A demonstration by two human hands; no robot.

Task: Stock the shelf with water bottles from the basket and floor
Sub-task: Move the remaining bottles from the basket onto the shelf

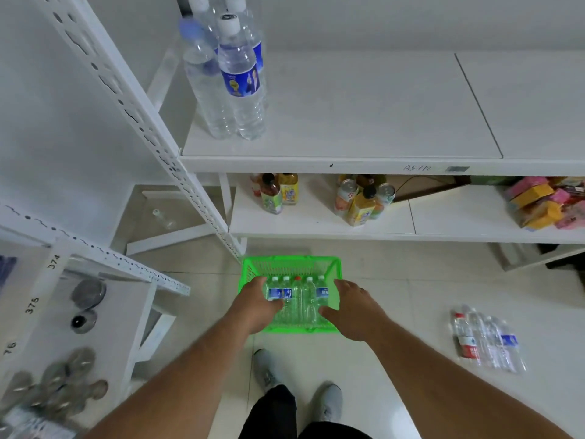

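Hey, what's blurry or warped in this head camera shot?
Head view: wide-angle lens bends the white shelf upright; the bottles on the floor and the shelf bottles are smeared; the metal items at lower left look soft; the green basket stays fairly sharp.

Left rack (47, 280): black numbers along its front edge, "374" uppermost, "375" below it, then "76", its first digit cut off. Upper shelf (348, 164): handwritten mark on front lip, unreadable; small grey sticker just right of it, unreadable. Bottle labels too blurred.
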